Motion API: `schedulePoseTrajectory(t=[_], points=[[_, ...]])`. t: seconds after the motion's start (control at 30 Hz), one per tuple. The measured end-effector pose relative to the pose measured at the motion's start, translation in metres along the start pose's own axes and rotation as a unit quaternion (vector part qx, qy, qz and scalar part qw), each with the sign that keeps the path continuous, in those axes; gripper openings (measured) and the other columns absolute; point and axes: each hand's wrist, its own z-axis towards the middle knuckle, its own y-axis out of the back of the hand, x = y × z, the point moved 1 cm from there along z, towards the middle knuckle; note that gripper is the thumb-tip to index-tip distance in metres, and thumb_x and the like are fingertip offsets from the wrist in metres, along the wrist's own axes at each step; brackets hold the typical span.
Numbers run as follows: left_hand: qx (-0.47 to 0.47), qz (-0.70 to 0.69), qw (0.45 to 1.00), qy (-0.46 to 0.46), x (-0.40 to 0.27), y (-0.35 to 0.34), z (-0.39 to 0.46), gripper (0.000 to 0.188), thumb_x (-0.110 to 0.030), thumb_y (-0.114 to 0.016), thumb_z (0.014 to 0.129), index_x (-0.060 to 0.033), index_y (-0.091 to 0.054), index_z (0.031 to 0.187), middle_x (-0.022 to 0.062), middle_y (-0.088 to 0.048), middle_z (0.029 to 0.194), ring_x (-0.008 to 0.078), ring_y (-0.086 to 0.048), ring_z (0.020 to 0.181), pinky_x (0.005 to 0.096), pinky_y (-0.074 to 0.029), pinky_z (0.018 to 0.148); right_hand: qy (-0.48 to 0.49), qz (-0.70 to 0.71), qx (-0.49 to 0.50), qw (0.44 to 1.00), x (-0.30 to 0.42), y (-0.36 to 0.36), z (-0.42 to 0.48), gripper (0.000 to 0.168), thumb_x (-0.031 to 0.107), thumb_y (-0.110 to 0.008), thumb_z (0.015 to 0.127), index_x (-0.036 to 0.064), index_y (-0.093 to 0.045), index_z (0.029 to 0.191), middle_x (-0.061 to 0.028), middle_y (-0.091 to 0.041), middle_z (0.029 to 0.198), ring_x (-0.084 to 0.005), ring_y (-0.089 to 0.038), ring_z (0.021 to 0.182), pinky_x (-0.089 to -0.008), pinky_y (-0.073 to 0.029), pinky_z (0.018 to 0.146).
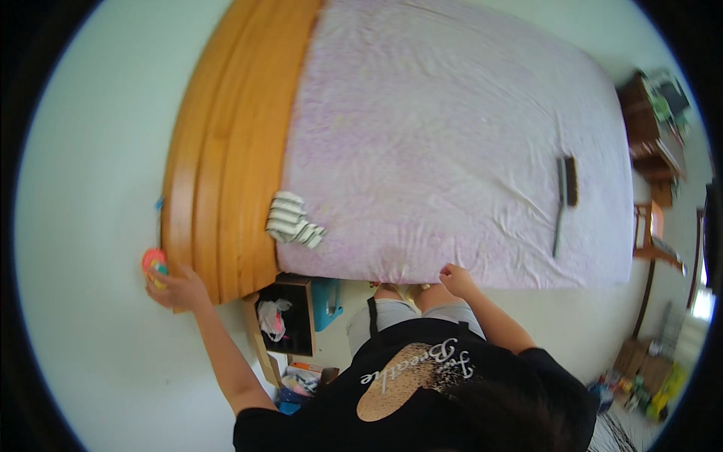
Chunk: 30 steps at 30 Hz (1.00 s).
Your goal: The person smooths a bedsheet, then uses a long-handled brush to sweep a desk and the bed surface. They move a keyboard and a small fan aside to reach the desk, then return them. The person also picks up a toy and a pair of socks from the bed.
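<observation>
At the far left, my left hand [179, 288] has its fingers on a small red, yellow and teal object [153, 263] at the outer edge of the wooden headboard [226, 169]. The fingers partly cover that object, so its exact kind is unclear. My right hand [456, 280] hangs by the near edge of the bed, fingers curled, with nothing visible in it. A striped white and dark cloth [289, 220] lies crumpled where the headboard meets the pale lilac bed sheet [418, 141]. Toward the right of the sheet lies a bed brush [565, 192] with a grey handle and brown bristles.
Below the headboard stands an open-fronted bedside cabinet [299, 316] holding a plastic bag [274, 319]. A blue plastic stool [327, 305] is beside it. Beyond the bed's right end are a wooden chair [649, 231], a desk [644, 124] and cardboard boxes [644, 361].
</observation>
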Motion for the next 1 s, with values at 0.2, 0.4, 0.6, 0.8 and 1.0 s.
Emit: schedulePoseTrajectory(t=[0.2, 0.4, 0.6, 0.8, 1.0], points=[[0.260, -0.171, 0.937, -0.160, -0.114, -0.011, -0.138, 0.068, -0.020, -0.064, 0.069, -0.0032, -0.036, 0.129, 0.0268, -0.028, 0.133, 0.0424, -0.028, 0.122, 0.0512, -0.025, 0.099, -0.044, 0.011, -0.010, 0.999, -0.041, 0.003, 0.042, 0.020, 0.020, -0.055, 0.073, 0.004, -0.062, 0.083, -0.0168, -0.063, 0.081, -0.0334, -0.060, 0.077, -0.0413, -0.048, 0.069], [0.642, -0.281, 0.668, -0.251, -0.262, -0.049, -0.262, 0.081, -0.030, -0.070, 0.066, -0.0045, -0.031, 0.133, 0.0287, -0.015, 0.139, 0.0440, -0.018, 0.128, 0.0492, -0.022, 0.103, -0.085, 0.030, -0.063, 0.994, -0.089, 0.016, 0.108, 0.021, 0.022, -0.056, 0.074, 0.005, -0.062, 0.084, -0.0162, -0.064, 0.080, -0.0328, -0.061, 0.078, -0.0405, -0.048, 0.070], [0.763, -0.165, 0.614, -0.113, -0.393, -0.135, -0.332, 0.124, -0.050, -0.078, 0.056, -0.0113, 0.003, 0.142, 0.0301, 0.010, 0.142, 0.0481, 0.004, 0.131, 0.0498, -0.013, 0.107, -0.119, 0.027, -0.181, 0.976, -0.134, 0.071, 0.192, 0.021, 0.021, -0.056, 0.074, 0.005, -0.062, 0.085, -0.0175, -0.063, 0.081, -0.0345, -0.060, 0.079, -0.0418, -0.048, 0.072], [0.831, -0.001, 0.556, 0.033, -0.466, -0.145, -0.337, 0.142, -0.055, -0.079, 0.050, -0.0145, 0.028, 0.134, 0.0278, 0.031, 0.136, 0.0469, 0.025, 0.127, 0.0665, -0.002, 0.098, -0.060, -0.077, -0.282, 0.954, -0.155, 0.154, 0.324, 0.042, 0.018, -0.067, 0.071, 0.005, -0.052, 0.108, -0.0188, -0.053, 0.105, -0.0345, -0.047, 0.104, -0.0428, -0.038, 0.090], [0.854, 0.007, 0.518, 0.044, -0.483, -0.153, -0.326, 0.144, -0.056, -0.079, 0.049, -0.0077, 0.028, 0.134, 0.0313, 0.032, 0.134, 0.0478, 0.028, 0.125, 0.0697, -0.004, 0.095, 0.135, -0.299, -0.395, 0.858, -0.171, 0.253, 0.462, 0.078, 0.040, -0.072, 0.068, 0.017, -0.035, 0.133, -0.0172, -0.039, 0.132, -0.0362, -0.028, 0.126, -0.0465, -0.030, 0.101]])
